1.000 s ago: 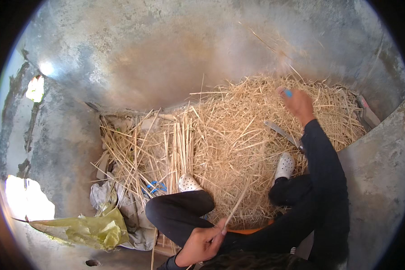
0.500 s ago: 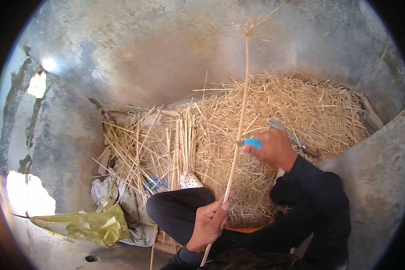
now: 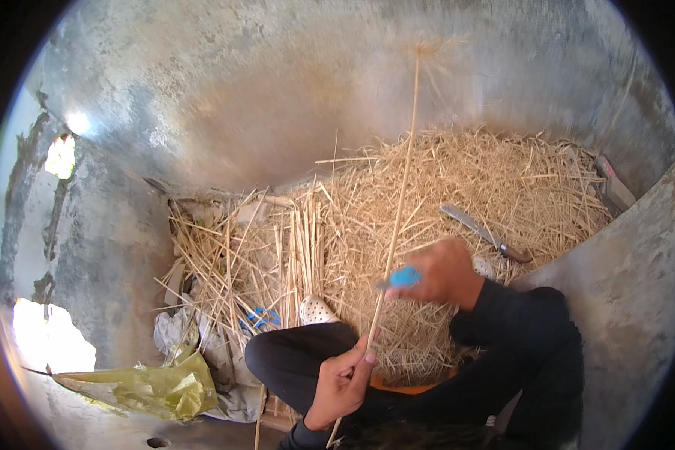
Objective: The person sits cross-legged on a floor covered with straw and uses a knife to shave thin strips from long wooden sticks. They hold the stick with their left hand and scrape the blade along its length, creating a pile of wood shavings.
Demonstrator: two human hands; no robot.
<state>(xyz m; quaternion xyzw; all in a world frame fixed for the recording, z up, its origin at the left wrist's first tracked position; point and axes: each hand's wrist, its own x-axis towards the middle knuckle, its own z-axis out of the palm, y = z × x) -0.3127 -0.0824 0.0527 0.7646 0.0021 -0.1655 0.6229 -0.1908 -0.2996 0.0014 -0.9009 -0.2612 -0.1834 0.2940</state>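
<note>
A long pale dry stalk [image 3: 400, 206] slants up and away from me, with a frayed tuft at its far end. My left hand [image 3: 342, 384] is closed around its lower part, thumb along it. In my right hand [image 3: 446, 271] is a small blue-handled knife [image 3: 404, 277], its short dark blade against the stalk above my left hand. The right hand is blurred by motion, and its closed fingers partly cover the handle. Beyond the right hand, a larger knife [image 3: 478, 228] with a brown handle rests on the heap of straw shavings [image 3: 502, 176].
Cut stalks [image 3: 305, 232] lie left of the heap, beside more scattered sticks [image 3: 221, 259]. White perforated clogs [image 3: 316, 310] show by my folded legs. A yellow-green sheet [image 3: 150, 386] spreads at lower left. Concrete walls [image 3: 277, 82] surround the place; another blade-like tool [image 3: 613, 186] leans at right.
My right hand and the small knife have slid down along the stalk toward my left hand. The stalk's tufted far end has shifted slightly. My left hand keeps its grip.
</note>
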